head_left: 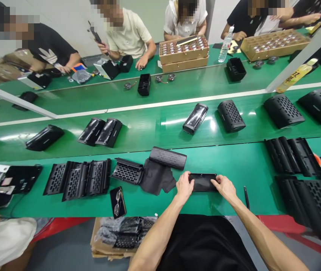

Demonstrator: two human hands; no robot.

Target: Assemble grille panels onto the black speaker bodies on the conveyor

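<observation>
Between my two hands lies a black speaker housing panel [204,183], its smooth inner side facing up on the green table. My left hand [185,184] pinches its left end with thumb and fingers. At the opposite end, my right hand [225,186] grips the panel the same way. Left of my left hand is a pile of dark cloth sheets [155,177]. A curved perforated grille [168,157] rests on top of the sheets, and another grille panel [128,171] touches their left side. A slim black tool [246,198] lies to the right of my right hand.
Perforated panels [77,180] stand in a row at left; more panels [290,156] are stacked at right. Glasses [117,202] lie on a phone [122,209]. Beyond, speaker bodies [196,118] sit on the green belt [149,131]. Several people work across it. A carton [95,241] is below the edge.
</observation>
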